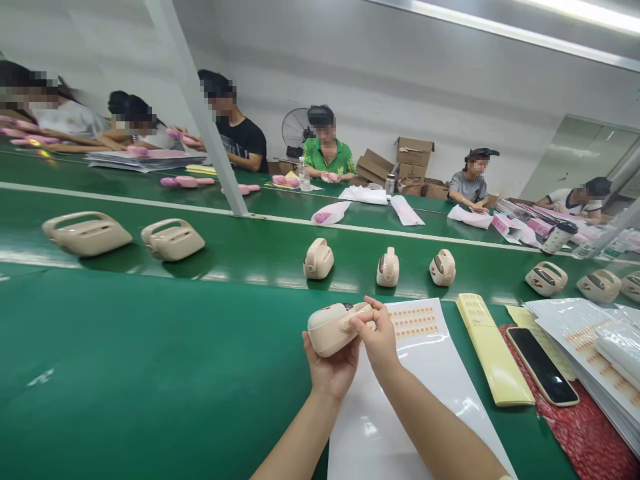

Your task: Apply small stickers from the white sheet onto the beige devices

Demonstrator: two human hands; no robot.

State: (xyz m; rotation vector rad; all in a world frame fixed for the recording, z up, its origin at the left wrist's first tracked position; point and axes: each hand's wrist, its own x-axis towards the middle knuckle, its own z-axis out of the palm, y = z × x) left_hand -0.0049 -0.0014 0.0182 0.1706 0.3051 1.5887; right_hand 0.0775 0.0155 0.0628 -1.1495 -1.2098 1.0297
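Two beige casings (pixel 87 233) are seen far left on the green conveyor belt (pixel 150 347), with three more (pixel 389 267) standing mid-belt, well apart from each other. Whether these are stickered cannot be told.

The beige unit (pixel 333 328) is held above the near table edge, just left of the sticker sheet (pixel 415 322). It is cupped from below by the left hand (pixel 330 370), fingers wrapped round its body. The right hand (pixel 380 333) is set on the handle end, thumb and forefinger pinched together there. Whether a sticker is under the fingertips cannot be told. A small red mark is visible on the unit's top.

Rows of orange stickers are left at the top of the sheet and the lower part is bare, so the sheet is judged partly used. The unit in hand is judged mid-way, not yet put down.

Further right, a yellow strip (pixel 493 350), a phone (pixel 543 365) and stacked sheets (pixel 590 333) are noted. More casings (pixel 546 278) on the belt show dark faces.
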